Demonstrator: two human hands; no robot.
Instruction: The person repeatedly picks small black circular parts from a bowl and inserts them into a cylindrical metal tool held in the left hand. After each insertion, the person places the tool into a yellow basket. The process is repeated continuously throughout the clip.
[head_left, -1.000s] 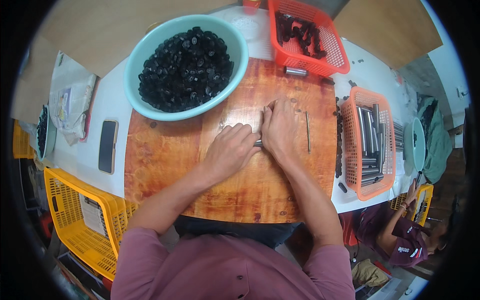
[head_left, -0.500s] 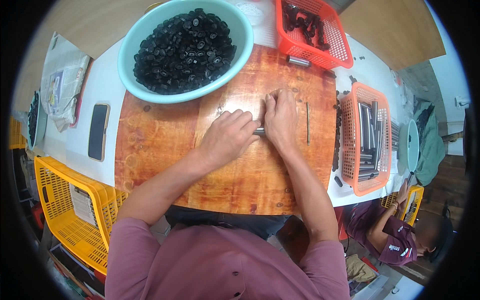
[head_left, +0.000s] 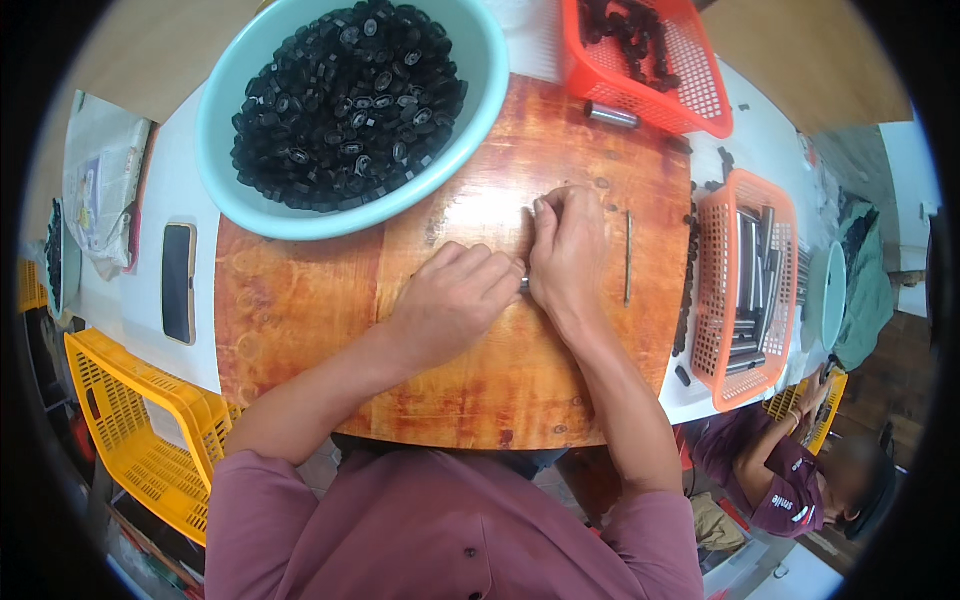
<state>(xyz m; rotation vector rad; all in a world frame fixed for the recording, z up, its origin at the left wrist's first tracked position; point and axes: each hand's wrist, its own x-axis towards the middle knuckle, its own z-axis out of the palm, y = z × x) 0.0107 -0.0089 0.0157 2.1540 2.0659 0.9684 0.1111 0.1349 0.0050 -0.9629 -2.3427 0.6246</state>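
Note:
My left hand (head_left: 462, 295) is closed around a short metal tube (head_left: 524, 285), of which only a shiny bit shows between my hands. Against the tube's other end rests my right hand (head_left: 570, 250), fingers curled in and thumb pointing away from me. Whatever those fingers hold is hidden. Both hands are low over a stained wooden board (head_left: 320, 330). A thin metal rod (head_left: 628, 258) lies just right of my right hand. Beyond my left hand stands a light-blue bowl (head_left: 488, 95) heaped with small black oval plastic pieces (head_left: 350, 110).
An orange basket (head_left: 708, 310) of metal tubes stands at the right, with black bits along the board's edge. Farther back is a red basket (head_left: 690, 112), a loose tube (head_left: 612, 116) beside it. A phone (head_left: 179, 285) and yellow crate (head_left: 130, 360) are left. Another person (head_left: 760, 470) works at right.
My view has shifted a little, so the bowl and baskets sit differently in it. Less of the tube shows between my hands, which stay together at about the same spot.

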